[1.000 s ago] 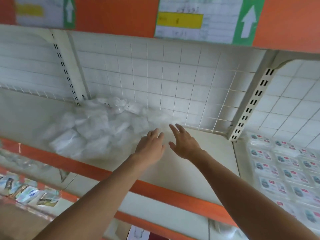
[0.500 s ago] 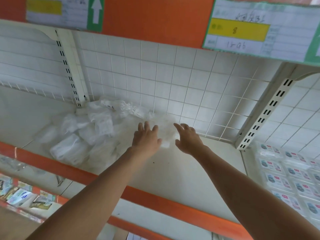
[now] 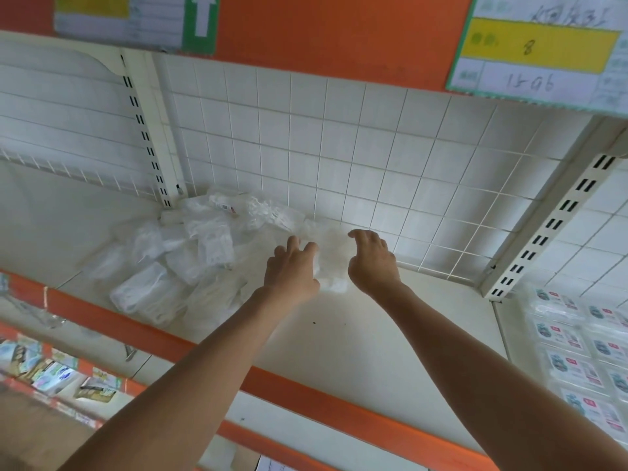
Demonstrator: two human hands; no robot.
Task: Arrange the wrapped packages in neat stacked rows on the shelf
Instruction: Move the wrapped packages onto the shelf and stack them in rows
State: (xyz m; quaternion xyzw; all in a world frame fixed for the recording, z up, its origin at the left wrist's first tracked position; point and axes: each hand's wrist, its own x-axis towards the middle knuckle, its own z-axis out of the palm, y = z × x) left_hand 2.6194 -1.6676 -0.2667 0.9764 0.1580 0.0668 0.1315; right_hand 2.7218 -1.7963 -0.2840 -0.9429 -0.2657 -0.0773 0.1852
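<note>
White shelf board with an orange lip runs across in front of us, backed by a wire grid. Our left hand reaches toward the far part of the board, its fingers curled onto the left edge of one clear wrapped package and gripping it. Our right hand sits just beside the package's right edge with its fingers bent like a claw; we cannot tell whether it grips or only touches.

So the package lies between our hands, and its long axis seems to run near to far. Both arms are stretched about equally, palms turned inward. Close by on the left sprawls the loose heap of packages, unsorted. We judge the bare board to the right is where a row could start. Well apart, in the right bay, labelled packs lie in rows.
</note>
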